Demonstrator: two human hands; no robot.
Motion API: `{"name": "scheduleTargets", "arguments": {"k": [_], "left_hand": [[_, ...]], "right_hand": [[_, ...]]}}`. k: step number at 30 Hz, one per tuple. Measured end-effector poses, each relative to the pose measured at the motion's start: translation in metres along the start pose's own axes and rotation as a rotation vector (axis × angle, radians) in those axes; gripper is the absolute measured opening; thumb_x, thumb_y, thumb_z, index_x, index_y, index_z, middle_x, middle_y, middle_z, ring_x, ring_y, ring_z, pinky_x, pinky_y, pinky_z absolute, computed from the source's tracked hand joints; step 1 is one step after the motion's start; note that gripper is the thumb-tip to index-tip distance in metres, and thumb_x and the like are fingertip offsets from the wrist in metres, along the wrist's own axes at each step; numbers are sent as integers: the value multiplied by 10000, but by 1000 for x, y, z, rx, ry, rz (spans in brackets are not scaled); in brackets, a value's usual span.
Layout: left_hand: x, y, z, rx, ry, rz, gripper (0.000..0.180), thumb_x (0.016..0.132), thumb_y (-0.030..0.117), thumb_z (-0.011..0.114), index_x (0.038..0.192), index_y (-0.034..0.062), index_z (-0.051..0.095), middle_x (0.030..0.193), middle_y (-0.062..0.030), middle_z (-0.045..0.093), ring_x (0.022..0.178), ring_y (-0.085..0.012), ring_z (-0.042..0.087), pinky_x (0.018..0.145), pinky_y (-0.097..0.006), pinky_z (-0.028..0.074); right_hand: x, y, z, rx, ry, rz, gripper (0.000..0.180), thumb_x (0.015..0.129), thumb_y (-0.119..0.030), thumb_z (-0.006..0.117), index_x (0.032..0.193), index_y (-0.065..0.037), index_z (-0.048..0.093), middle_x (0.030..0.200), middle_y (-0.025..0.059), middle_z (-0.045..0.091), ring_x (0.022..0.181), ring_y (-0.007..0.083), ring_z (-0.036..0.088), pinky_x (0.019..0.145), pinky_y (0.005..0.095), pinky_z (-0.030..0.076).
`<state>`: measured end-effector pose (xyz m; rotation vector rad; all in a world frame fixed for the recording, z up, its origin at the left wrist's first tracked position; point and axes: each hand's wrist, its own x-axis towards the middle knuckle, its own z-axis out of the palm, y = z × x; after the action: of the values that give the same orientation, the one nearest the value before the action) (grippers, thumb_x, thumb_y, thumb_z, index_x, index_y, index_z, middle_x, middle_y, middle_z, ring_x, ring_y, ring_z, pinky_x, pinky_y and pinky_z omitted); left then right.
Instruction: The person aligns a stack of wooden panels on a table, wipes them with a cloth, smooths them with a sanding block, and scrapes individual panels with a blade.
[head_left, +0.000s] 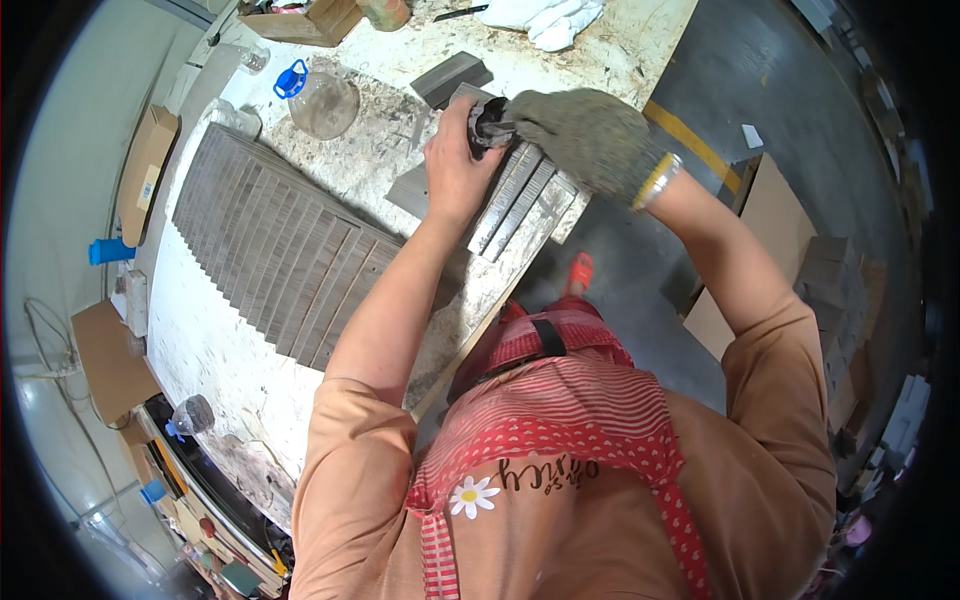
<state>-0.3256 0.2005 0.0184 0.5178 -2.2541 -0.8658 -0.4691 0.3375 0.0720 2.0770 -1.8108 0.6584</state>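
My bare left hand is closed around a small, black-smeared object at the far end of a row of strips. My right hand, in a grey-green work glove, meets it from the right. The glove is slightly blurred and its fingers curl in towards the black object; what they pinch is hidden. Below both hands lie several narrow strips with shiny pale edges, side by side near the table's edge. A grey wood-grain piece rests just beyond my left hand.
A long fanned row of grey wood-grain panels covers the table's left part. Beyond it stand a clear jug with a blue handle and a cardboard box. White cloth lies at the far edge. Cardboard stands on the floor at right.
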Motion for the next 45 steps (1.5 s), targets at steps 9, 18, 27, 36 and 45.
{"name": "scheduleTargets", "arguments": {"k": [9, 18, 27, 36, 45], "left_hand": [[0, -2, -4, 13, 5, 2, 604, 707, 72, 760, 1244, 42, 487, 1140, -170, 600, 1047, -336, 595, 895, -379, 469], [2, 3, -2, -73, -51, -100, 603, 740, 91, 752, 1276, 48, 478, 1151, -169, 619, 1055, -306, 612, 900, -367, 473], [1, 6, -3, -14, -44, -168, 646, 738, 107, 747, 1307, 41, 447, 1170, -183, 605, 1075, -319, 602, 910, -373, 467], [1, 6, -5, 19, -46, -120, 631, 745, 115, 735, 1301, 44, 445, 1174, -197, 591, 1068, -338, 594, 903, -382, 465], [-2, 0, 1, -55, 62, -68, 592, 713, 130, 760, 1229, 6, 497, 1090, -217, 620, 1000, -381, 607, 843, -407, 487]], "right_hand": [[48, -8, 3, 34, -525, 226, 205, 810, -176, 575, 940, -43, 662, 909, 154, 672, 853, 322, 654, 748, 430, 515], [25, 27, 16, 699, -421, 471, 201, 856, -161, 568, 989, -59, 680, 923, 61, 663, 686, 182, 622, 617, 295, 511], [2, 11, -6, 1383, -170, 1145, 263, 867, -289, 609, 849, -31, 658, 637, 39, 601, 461, 68, 450, 370, 213, 343], [-7, -5, -14, 1394, -170, 1062, 197, 902, -216, 568, 923, -31, 631, 673, 31, 615, 468, 59, 480, 385, 199, 363], [-25, -11, -24, 1227, -21, 895, 247, 921, -219, 550, 1034, -17, 637, 676, -1, 566, 517, 34, 456, 455, 183, 389]]}}
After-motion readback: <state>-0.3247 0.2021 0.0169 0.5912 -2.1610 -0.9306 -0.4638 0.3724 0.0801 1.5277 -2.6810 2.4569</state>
